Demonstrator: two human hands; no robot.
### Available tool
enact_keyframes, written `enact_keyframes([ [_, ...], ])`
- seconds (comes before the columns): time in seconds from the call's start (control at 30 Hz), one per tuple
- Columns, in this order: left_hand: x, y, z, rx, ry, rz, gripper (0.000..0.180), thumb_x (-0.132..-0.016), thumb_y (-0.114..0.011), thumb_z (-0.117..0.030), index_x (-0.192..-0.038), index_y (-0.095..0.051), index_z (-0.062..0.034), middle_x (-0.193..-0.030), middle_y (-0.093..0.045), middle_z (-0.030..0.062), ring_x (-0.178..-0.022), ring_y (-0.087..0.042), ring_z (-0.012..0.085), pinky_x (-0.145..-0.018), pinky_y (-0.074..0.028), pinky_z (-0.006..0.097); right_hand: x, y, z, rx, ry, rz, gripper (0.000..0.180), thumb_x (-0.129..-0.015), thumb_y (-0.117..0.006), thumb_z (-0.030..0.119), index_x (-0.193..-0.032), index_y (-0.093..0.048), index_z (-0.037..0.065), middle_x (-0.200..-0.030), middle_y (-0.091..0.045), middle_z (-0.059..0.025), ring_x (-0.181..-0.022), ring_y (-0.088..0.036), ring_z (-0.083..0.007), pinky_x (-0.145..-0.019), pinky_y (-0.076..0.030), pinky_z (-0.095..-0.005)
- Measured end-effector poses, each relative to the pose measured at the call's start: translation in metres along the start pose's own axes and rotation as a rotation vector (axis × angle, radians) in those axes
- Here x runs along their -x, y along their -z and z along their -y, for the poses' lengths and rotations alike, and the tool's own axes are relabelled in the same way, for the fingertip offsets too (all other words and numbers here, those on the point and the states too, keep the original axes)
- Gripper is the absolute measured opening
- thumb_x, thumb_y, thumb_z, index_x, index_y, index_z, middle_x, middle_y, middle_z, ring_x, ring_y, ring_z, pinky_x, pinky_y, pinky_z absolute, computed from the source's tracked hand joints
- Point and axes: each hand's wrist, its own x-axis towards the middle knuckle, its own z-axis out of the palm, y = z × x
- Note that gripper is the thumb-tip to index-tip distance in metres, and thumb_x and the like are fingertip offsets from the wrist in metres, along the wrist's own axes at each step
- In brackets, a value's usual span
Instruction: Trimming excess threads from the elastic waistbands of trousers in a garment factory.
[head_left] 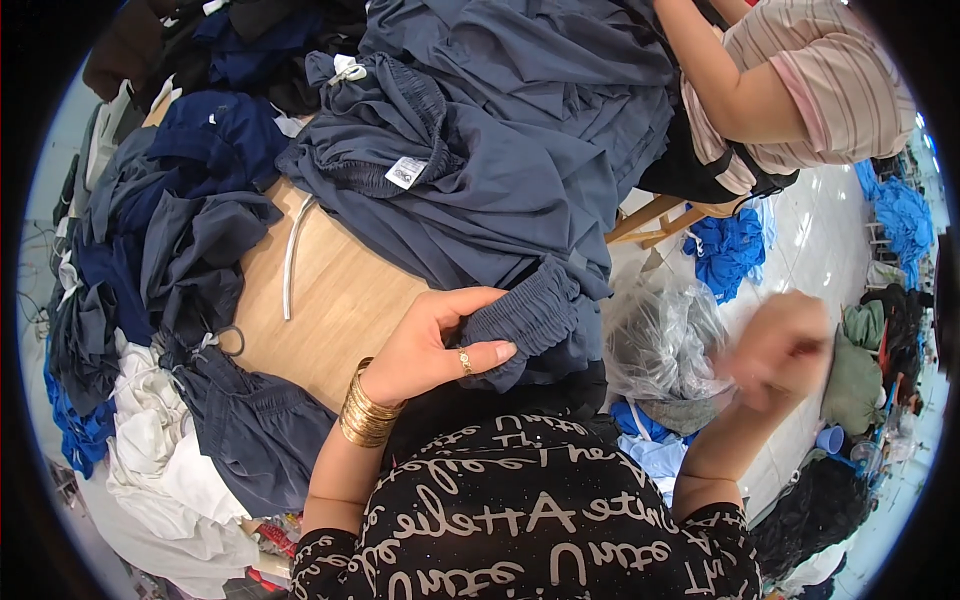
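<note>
My left hand (428,345) is closed on the gathered elastic waistband (532,312) of a slate-grey garment, thumb on top and fingers beneath it. The rest of that garment hangs in folds just in front of me, against the table edge. Off to the right, my right hand (782,345) is raised away from the cloth and smeared by motion. Its fingers cannot be made out. Just beyond the left hand lies another slate-grey garment (500,190) with an elastic waist, a white label (405,172) and a white drawstring knot (348,68).
Navy and dark grey clothes (215,135) pile up on the left of the wooden table (330,290), where a pale cord (295,255) lies. White cloth (150,430) hangs nearer. A co-worker in a striped top (830,70) stands far right. Clear plastic bags (665,335) sit right.
</note>
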Motion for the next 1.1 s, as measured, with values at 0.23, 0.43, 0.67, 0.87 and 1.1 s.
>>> enact_keyframes([
  [0.23, -0.002, 0.0, -0.01, 0.079, 0.075, 0.099, 0.039, -0.079, -0.067, -0.007, -0.114, -0.054, 0.0046, -0.098, -0.062, 0.003, -0.086, -0.056, 0.0065, -0.079, -0.046, 0.022, -0.044, -0.04, -0.075, 0.202, -0.496, 0.252, 0.043, -0.073, -0.069, 0.005, -0.115, -0.058, 0.002, -0.106, -0.063, -0.0047, -0.078, -0.052, -0.0049, -0.07, -0.041, -0.0202],
  [0.43, -0.002, -0.002, -0.009, -0.344, -0.074, 0.134, 0.032, -0.074, -0.073, -0.011, -0.1, -0.06, 0.0006, -0.088, -0.062, 0.0039, -0.079, -0.057, 0.0087, -0.07, -0.045, 0.023, -0.048, -0.043, -0.068, 0.421, -0.363, 0.313, 0.019, -0.061, -0.077, 0.005, -0.071, -0.061, 0.0, -0.067, -0.047, 0.0009, -0.062, -0.044, -0.0076, -0.054, -0.032, -0.0229],
  [0.67, -0.005, -0.013, 0.009, -0.639, -0.491, -0.558, 0.021, -0.07, -0.06, 0.01, -0.088, -0.059, -0.0003, -0.086, -0.061, 0.0111, -0.077, -0.062, 0.0207, -0.068, -0.048, 0.027, -0.014, -0.079, -0.071, 1.023, 0.506, 0.357, 0.025, -0.061, -0.075, 0.008, -0.084, -0.067, 0.008, -0.062, -0.048, -0.0008, -0.051, -0.051, -0.0142, -0.043, -0.039, -0.0261],
  [0.87, -0.006, -0.016, 0.025, -0.202, -0.524, -0.583, 0.021, -0.075, -0.062, 0.009, -0.09, -0.051, 0.0006, -0.095, -0.063, 0.0136, -0.086, -0.062, 0.016, -0.075, -0.049, 0.026, -0.014, -0.077, -0.077, 0.805, 0.248, 0.359, 0.024, -0.066, -0.069, 0.003, -0.089, -0.065, 0.007, -0.07, -0.052, -0.0038, -0.053, -0.052, -0.0158, -0.047, -0.043, -0.0268],
  [1.1, -0.002, -0.023, 0.022, -0.252, -0.543, -0.528, 0.025, -0.073, -0.069, 0.004, -0.083, -0.047, -0.0007, -0.093, -0.064, 0.0145, -0.083, -0.063, 0.0169, -0.074, -0.049, 0.026, -0.025, -0.091, -0.067, 0.705, 0.141, 0.016, 0.017, -0.069, -0.07, -0.003, -0.083, -0.065, 0.003, -0.074, -0.06, -0.0057, -0.061, -0.057, -0.0138, -0.053, -0.044, -0.0229],
])
